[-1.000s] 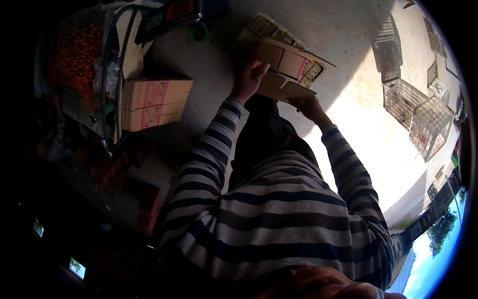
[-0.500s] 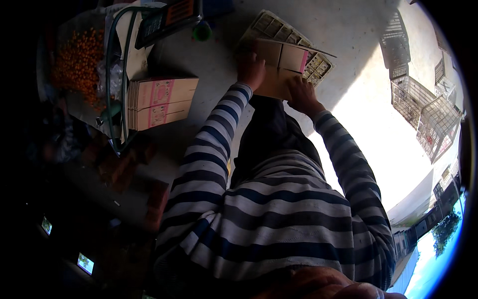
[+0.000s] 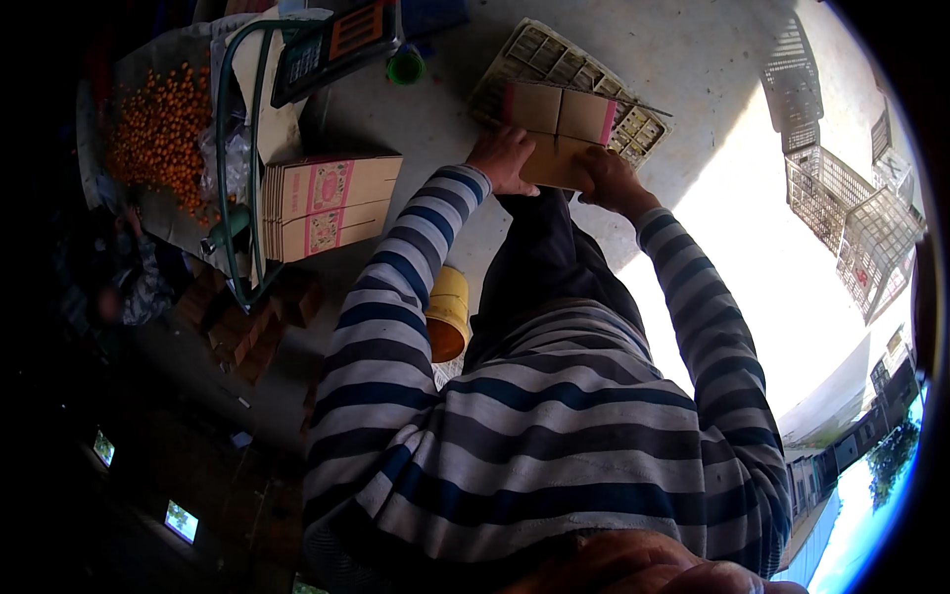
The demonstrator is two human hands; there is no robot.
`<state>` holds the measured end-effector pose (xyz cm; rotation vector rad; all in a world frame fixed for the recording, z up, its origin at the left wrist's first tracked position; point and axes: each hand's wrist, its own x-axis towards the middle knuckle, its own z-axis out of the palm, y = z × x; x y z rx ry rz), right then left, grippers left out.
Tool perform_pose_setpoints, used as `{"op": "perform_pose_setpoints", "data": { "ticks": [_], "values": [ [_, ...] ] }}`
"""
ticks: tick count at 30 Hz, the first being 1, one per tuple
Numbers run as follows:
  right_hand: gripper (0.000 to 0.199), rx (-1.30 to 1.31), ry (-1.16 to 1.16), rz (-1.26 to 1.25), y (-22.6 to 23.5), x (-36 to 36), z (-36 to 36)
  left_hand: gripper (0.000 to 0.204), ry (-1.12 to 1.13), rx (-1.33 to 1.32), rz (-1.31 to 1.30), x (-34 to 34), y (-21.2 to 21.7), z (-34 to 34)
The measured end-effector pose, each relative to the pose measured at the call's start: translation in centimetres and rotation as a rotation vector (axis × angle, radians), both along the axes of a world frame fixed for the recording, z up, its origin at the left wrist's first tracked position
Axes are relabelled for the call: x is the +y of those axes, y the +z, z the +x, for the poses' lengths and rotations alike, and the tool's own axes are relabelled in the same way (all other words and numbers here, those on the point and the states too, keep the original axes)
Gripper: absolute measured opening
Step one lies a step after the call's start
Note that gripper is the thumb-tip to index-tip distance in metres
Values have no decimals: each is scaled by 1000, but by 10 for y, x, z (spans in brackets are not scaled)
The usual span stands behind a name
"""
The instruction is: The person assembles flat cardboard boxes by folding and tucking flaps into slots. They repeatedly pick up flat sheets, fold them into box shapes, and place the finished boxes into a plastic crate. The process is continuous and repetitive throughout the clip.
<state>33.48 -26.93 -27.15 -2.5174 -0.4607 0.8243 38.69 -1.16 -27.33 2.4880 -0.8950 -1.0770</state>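
Observation:
A brown cardboard box [image 3: 556,117] with pink printed edges is in front of me, its flaps meeting along a centre seam. It rests over a pale plastic crate [image 3: 639,131], which shows behind and beside it. My left hand [image 3: 503,159] is closed on the box's near left edge. At the near right edge, my right hand [image 3: 611,181] grips the cardboard with curled fingers. The box's underside is hidden, as are some of my fingertips.
To the left, a stack of flattened cartons [image 3: 332,203] leans by a green metal frame [image 3: 224,129]. Beyond lie many small orange fruits [image 3: 163,129]. A scale [image 3: 336,49], green cup [image 3: 405,65], yellow bucket [image 3: 448,307] and wire crates [image 3: 841,203] stand around. Another person [image 3: 139,282] is far left.
My left hand has come down toward me along the box's left side. The right hand has shifted slightly. The flaps now lie flatter, and the yellow bucket shows beside my left arm.

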Motion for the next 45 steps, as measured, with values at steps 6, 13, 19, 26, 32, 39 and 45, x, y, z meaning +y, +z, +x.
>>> {"op": "perform_pose_setpoints", "data": {
  "ticks": [6, 13, 19, 26, 32, 39, 45],
  "values": [
    [56, 59, -15, 25, -16, -9, 17, 58, 45, -24, -68, -3, -19, 17],
    [50, 89, -155, -39, 2, -1, 32, 58, 49, -50, -101, -1, -38, 32],
    [37, 411, -651, 485, -3, -36, 50, 54, 626, 441, -273, 14, -17, 52],
    [59, 1088, -1207, 1116, 78, -73, 86, 66, 860, 703, -479, 16, 20, 119],
    [45, 1089, -1034, 1277, 56, -59, 69, 71, 488, 798, -466, 14, -22, 130],
    [27, 656, -749, 695, -17, -56, 41, 74, 259, 490, -365, -4, -15, 130],
    [27, 56, -462, -24, -41, -46, 42, 64, 7, 91, -102, -25, -6, 131]
  ]
}}
